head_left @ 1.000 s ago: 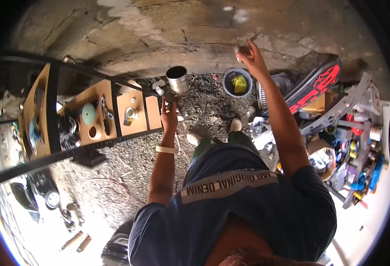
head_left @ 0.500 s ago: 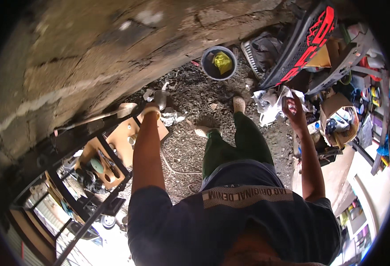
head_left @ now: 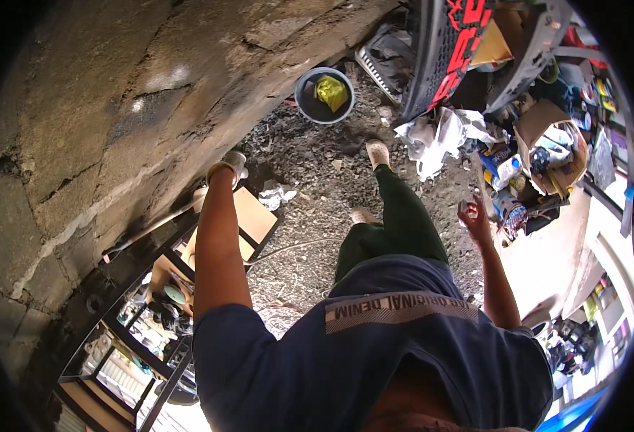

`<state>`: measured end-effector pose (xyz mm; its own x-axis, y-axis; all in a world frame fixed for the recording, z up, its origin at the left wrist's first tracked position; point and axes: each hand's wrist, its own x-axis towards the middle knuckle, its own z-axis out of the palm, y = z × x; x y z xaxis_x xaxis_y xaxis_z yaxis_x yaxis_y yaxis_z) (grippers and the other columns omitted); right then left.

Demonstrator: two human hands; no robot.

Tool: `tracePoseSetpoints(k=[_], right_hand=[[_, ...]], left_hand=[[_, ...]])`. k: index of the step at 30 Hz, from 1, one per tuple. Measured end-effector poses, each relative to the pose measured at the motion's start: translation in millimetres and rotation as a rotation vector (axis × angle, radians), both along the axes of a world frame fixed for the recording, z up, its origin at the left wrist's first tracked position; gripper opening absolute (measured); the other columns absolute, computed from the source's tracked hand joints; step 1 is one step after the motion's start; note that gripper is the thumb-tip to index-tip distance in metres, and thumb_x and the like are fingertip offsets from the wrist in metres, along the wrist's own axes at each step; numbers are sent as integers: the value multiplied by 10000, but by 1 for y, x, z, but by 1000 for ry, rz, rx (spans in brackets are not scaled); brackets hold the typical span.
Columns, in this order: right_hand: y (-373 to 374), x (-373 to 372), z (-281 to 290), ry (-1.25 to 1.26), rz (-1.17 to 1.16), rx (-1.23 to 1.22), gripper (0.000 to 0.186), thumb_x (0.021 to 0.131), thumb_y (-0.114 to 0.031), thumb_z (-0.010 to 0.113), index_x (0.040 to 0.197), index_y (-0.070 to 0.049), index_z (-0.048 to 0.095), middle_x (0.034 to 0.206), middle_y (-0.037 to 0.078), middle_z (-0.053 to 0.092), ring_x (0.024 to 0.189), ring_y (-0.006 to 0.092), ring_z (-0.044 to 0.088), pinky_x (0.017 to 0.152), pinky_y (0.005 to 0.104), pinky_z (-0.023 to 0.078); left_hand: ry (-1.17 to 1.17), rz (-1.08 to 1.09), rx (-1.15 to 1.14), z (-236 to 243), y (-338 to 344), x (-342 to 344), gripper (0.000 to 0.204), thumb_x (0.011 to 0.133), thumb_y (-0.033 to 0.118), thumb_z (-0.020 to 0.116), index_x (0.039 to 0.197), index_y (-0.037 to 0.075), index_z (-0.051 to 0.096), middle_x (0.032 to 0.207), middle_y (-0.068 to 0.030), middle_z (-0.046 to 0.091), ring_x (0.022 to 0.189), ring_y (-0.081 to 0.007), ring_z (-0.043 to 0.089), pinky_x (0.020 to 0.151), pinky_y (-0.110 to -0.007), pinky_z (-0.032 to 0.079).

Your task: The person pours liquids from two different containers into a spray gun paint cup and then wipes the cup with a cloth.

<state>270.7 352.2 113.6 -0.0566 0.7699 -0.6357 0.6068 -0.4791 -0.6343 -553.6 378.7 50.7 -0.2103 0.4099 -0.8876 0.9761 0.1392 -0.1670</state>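
My left arm reaches forward beside the stone wall. My left hand, with a pale band at the wrist, is closed on a clear plastic container; most of its fingers are hidden. On the right, my right hand is held over the ground with its fingers curled round something small and pale that I cannot make out. Beyond it lies a crumpled white plastic bag. A scrap of white plastic rests on the gravel near my left hand.
Ahead stands a grey bucket with a yellow bag in it. A black panel with red markings leans at the far right. An open cardboard box sits among clutter. At left are a black-framed shelf and a long-handled tool.
My right hand has come back from the white bag toward me, and its fingers have curled in. My left hand still has the clear container. My view has shifted, and I have stepped.
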Motion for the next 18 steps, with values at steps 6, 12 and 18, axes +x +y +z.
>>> tracePoseSetpoints(k=[6,12,18], right_hand=[[-131,89,-24,-95,-214,-67,944,768,-402,841,1484,-44,340,1121,182,640,1043,275,636,898,413,518],[-239,90,-26,-60,-389,-48,924,771,-404,836,1476,-47,358,1188,236,632,1065,306,631,912,416,511],[-400,161,-12,-273,-659,91,726,782,-433,779,1280,35,535,1070,203,685,988,281,663,887,370,516]], left_hand=[[77,444,-54,19,1,76,466,995,403,460,1328,84,531,1424,-195,479,1261,-307,480,1040,-485,365],[124,787,244,30,-91,12,367,941,341,582,1224,117,650,1163,-175,653,947,-304,638,848,-505,483],[-150,893,382,-13,-188,152,443,926,273,623,1337,132,536,1201,-156,658,1015,-302,635,889,-493,489]])
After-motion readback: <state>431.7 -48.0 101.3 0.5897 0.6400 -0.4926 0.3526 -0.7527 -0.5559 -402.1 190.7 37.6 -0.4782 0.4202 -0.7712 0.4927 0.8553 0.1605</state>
